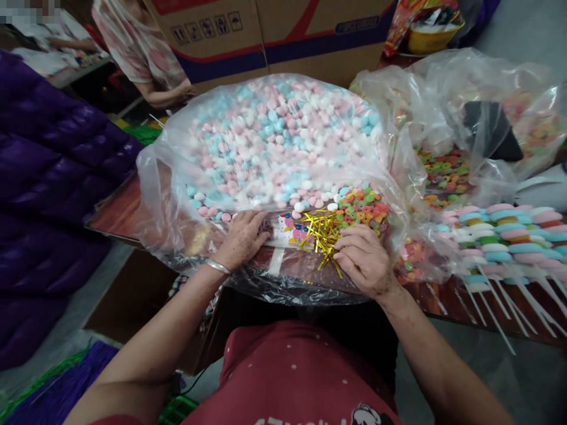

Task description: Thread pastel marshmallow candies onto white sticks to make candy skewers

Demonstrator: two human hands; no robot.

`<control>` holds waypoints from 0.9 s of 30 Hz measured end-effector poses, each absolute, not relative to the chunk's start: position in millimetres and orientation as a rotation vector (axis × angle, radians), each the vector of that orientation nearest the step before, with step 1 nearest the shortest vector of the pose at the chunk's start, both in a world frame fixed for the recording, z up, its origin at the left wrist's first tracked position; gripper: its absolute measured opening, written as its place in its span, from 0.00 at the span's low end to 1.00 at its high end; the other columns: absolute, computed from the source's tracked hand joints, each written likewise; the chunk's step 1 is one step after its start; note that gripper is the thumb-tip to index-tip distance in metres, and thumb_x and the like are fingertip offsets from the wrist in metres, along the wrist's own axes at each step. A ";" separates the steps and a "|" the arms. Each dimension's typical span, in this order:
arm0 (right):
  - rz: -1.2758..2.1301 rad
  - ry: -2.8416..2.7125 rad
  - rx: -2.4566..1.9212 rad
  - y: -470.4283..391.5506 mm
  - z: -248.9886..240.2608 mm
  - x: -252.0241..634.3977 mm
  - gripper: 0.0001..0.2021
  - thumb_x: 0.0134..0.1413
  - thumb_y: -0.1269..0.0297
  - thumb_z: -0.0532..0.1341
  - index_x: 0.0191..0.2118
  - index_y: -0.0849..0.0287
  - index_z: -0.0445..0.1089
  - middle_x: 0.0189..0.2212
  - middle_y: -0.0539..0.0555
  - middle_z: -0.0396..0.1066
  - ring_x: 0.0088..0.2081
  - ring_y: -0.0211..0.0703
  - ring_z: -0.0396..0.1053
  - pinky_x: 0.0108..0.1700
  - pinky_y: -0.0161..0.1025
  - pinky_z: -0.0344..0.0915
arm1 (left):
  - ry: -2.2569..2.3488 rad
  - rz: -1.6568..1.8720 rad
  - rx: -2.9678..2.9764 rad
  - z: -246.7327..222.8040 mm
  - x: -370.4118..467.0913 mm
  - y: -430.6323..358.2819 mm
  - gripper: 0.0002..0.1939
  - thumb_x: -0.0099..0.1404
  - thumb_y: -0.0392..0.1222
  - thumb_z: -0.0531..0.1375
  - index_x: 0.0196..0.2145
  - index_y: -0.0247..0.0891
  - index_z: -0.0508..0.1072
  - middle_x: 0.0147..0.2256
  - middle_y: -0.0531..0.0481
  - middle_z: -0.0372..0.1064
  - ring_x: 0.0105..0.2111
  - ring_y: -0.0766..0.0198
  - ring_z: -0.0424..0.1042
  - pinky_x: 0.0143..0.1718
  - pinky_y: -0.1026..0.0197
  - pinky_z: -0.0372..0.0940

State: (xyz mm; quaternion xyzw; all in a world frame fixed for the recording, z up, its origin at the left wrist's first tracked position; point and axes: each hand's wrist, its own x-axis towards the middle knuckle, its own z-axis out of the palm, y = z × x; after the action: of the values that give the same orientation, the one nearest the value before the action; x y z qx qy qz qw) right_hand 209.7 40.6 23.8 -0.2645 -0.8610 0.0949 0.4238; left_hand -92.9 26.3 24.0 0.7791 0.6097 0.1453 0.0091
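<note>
Both left hand point(239, 241), at printed wrappers point(290, 232), and right hand point(365, 260), at gold ties point(324, 231), curl half-open — any grip unclear.

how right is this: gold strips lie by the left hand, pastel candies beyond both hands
Wrong hand: in the head view, the gold strips lie by the right hand, not the left hand, with the pastel candies beyond both.

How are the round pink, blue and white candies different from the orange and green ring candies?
The round candies are pale; the ring candies by the right hand are brighter. The round candies show no holes; the ring candies do. Both lie in loose heaps.
</note>
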 end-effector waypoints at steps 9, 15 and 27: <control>0.139 -2.129 -0.842 42.1 18.3 214.5 0.09 0.61 0.69 0.56 0.36 0.56 0.74 0.33 0.54 0.77 0.41 0.47 0.71 0.53 0.52 0.65 | 1.860 0.469 2.509 32.8 -98.6 41.5 0.10 0.67 0.39 0.56 0.30 0.38 0.75 0.31 0.46 0.72 0.35 0.55 0.68 0.40 0.53 0.64; 0.129 -2.102 -0.922 29.7 36.4 206.2 0.16 0.62 0.65 0.56 0.54 0.57 0.68 0.46 0.60 0.75 0.49 0.52 0.69 0.53 0.52 0.66 | 1.629 0.775 2.460 67.4 -73.3 15.5 0.11 0.70 0.40 0.53 0.36 0.38 0.75 0.30 0.48 0.72 0.31 0.62 0.70 0.35 0.60 0.66; 0.299 -2.106 -0.834 6.3 47.4 194.2 0.15 0.67 0.63 0.52 0.31 0.59 0.69 0.23 0.51 0.69 0.28 0.40 0.63 0.35 0.39 0.63 | 1.168 0.965 2.258 52.9 0.1 -12.3 0.06 0.69 0.40 0.55 0.35 0.40 0.71 0.27 0.54 0.73 0.24 0.67 0.72 0.27 0.67 0.66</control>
State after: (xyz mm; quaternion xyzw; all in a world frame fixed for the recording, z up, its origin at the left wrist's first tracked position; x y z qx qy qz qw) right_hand 194.2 6.3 47.4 -0.3320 -0.8384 0.1191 0.4155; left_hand 0.1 -12.3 52.9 0.8118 0.4201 0.3472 0.2097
